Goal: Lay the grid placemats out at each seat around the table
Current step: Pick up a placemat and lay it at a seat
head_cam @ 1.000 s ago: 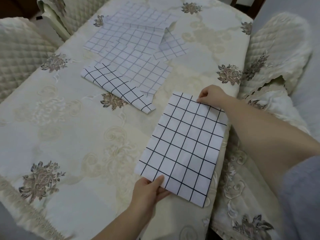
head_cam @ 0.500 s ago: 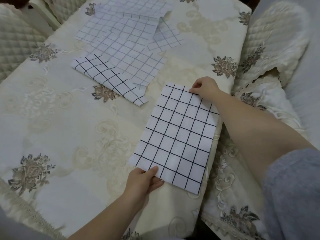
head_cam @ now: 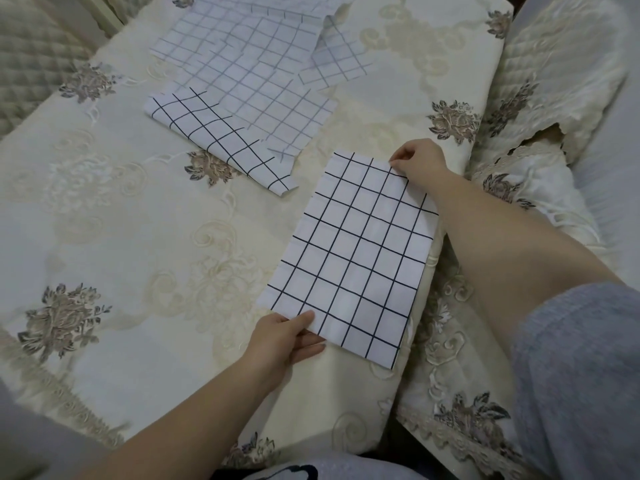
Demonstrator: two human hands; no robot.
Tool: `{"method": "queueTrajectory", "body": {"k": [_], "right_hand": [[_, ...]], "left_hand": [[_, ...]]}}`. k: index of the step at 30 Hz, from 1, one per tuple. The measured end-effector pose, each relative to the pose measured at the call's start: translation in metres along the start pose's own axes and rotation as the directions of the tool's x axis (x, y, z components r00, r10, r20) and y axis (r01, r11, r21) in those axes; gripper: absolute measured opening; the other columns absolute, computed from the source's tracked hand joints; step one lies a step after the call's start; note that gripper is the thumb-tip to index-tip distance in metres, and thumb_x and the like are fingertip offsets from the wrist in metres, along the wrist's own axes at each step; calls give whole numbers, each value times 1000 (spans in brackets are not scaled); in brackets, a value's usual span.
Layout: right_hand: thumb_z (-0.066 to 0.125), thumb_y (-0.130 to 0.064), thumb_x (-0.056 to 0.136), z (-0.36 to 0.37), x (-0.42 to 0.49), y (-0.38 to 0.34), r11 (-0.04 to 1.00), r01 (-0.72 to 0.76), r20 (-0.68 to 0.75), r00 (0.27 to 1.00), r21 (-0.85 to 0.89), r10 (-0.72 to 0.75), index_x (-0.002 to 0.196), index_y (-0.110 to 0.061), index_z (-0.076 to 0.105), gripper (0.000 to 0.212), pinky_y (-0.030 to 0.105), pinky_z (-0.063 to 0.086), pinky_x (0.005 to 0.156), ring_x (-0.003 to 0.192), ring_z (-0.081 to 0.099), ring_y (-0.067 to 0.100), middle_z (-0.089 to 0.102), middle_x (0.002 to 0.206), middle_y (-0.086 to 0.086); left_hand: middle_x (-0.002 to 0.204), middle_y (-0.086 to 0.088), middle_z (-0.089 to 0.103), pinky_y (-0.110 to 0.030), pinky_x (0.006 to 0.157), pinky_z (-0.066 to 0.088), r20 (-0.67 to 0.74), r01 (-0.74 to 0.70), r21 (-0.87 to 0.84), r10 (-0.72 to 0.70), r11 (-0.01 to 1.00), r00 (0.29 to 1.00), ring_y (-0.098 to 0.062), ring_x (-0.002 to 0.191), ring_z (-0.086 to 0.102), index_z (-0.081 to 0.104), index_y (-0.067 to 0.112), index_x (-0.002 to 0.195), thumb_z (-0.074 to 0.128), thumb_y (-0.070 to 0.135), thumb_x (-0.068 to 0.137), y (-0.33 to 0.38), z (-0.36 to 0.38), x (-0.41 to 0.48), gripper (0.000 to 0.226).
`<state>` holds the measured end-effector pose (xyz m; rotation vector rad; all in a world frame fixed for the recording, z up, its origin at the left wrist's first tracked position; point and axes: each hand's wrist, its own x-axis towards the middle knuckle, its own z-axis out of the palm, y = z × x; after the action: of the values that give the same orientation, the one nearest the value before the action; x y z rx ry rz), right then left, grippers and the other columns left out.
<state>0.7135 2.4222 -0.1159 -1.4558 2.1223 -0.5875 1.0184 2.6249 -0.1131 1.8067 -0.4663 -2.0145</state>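
Observation:
A white placemat with a black grid (head_cam: 349,258) lies flat near the right edge of the table, its right side reaching the table's border. My left hand (head_cam: 284,341) pinches its near left corner, thumb on top. At the far right corner my right hand (head_cam: 419,161) grips the mat with bent fingers. Further back lies a loose pile of more grid placemats (head_cam: 249,71), several overlapping, one with a darker grid (head_cam: 214,136) at the front of the pile.
A cream embroidered tablecloth (head_cam: 138,237) with brown flower motifs covers the table. Quilted chair backs stand at the right (head_cam: 554,74) and at the far left (head_cam: 31,60). The cloth hangs down over the right and near edges.
The placemat and both hands have stayed at the same spot on the table; the view has shifted slightly and the mat lies a bit flatter.

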Motion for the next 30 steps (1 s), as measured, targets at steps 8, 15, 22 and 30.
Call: {"method": "queueTrajectory", "body": {"k": [8, 15, 22, 30], "right_hand": [[57, -20, 90, -8, -33, 3, 1000, 16, -124, 992, -21, -19, 108, -12, 68, 23, 31, 43, 94, 109, 58, 24, 66, 114, 9], [48, -16, 94, 27, -109, 11, 994, -85, -269, 961, -63, 66, 127, -6, 55, 36, 35, 31, 108, 131, 38, 29, 46, 139, 14], [51, -18, 95, 67, -200, -3, 912, -283, -368, 847, 297, 383, 136, -7, 47, 43, 30, 31, 110, 136, 33, 24, 34, 147, 11], [58, -12, 88, 63, -239, 0, 779, -456, -339, 718, 430, 608, 126, -6, 55, 39, 24, 38, 77, 96, 58, 24, 59, 112, 10]], "left_hand": [[69, -22, 71, -36, 59, 60, -96, -35, 327, 70, 944, 993, -32, 60, 71, 67, -8, 80, 54, 35, 93, 28, -33, -16, 47], [85, -1, 66, -35, 74, 50, 206, -526, 801, 692, 287, 692, -18, 81, 61, 65, 15, 84, 54, 20, 89, 41, -34, 4, 14], [115, -13, 58, -26, 81, 38, 125, -488, 778, 663, 397, 738, -21, 96, 54, 54, 9, 124, 57, 19, 87, 76, -12, 43, 38], [102, -5, 63, -35, 89, 49, 51, -417, 706, 546, 572, 837, -22, 94, 59, 60, 7, 114, 62, 18, 82, 105, -2, 52, 34]]}}
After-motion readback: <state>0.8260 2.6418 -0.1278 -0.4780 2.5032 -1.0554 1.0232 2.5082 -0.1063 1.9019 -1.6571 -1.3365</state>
